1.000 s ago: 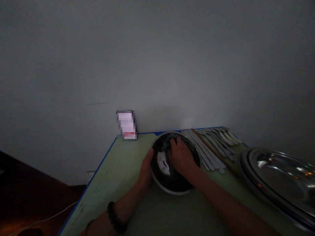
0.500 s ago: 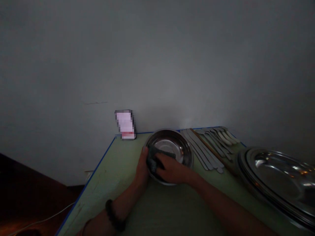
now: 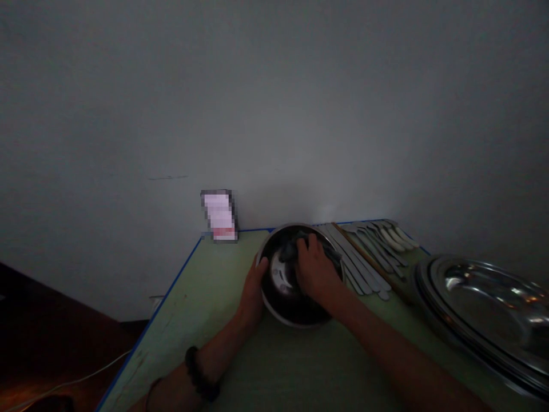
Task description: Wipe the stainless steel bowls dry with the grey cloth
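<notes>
A round steel bowl (image 3: 283, 306) rests on the green table (image 3: 206, 297), tipped toward me. My left hand (image 3: 253, 289) grips its left rim, fingers curled over the edge. Inside the bowl, my right hand (image 3: 315, 272) presses a dark cloth (image 3: 291, 247) against the far inner wall. A dark bead bracelet (image 3: 198, 375) circles my left wrist.
A row of steel spoons and flat utensils (image 3: 369, 252) lies right of the bowl, near the wall. Large steel platters (image 3: 484, 309) are stacked at the right edge. A blurred small card (image 3: 219, 216) leans on the wall. The table's left edge drops to a dark floor with a white cable (image 3: 77, 383).
My right hand and the cloth moved from the bowl's near left rim to its far inner side. The bowl tipped toward me again; my left hand kept its grip.
</notes>
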### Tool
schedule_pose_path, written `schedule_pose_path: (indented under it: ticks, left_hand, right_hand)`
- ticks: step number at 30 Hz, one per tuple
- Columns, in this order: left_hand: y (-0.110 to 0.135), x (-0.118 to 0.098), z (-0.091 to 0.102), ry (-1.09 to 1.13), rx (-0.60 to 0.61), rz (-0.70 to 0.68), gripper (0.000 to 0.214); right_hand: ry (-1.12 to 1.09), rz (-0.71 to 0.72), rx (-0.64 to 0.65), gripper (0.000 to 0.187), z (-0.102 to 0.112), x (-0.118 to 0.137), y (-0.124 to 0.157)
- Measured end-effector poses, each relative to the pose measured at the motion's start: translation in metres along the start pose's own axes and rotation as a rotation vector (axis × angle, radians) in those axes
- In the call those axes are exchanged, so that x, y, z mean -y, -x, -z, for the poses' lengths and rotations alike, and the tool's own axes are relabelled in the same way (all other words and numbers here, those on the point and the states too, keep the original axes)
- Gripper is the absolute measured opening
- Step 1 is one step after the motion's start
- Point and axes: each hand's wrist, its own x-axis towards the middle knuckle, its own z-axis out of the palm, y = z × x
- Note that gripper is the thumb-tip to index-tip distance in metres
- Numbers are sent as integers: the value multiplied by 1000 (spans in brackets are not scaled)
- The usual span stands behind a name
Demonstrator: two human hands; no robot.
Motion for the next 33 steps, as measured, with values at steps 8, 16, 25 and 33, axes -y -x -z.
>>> schedule_pose_path:
  ticks: [8,16,25,33]
  left_hand:
    - [-3,2,-2,113,-89,94,41]
    - [-2,-8,-7,182,-142,189,34]
    - [-4,-2,-3,72,-165,105,35]
    - [-1,3,3,1,-138,52,34]
  right_hand:
    - [-662,195,48,26,-9,19,2]
    - [-290,409,236,39,-7,6,7]
    - [44,156,99,29,21,-1,3]
    - [-9,83,183,32,-10,17,7]
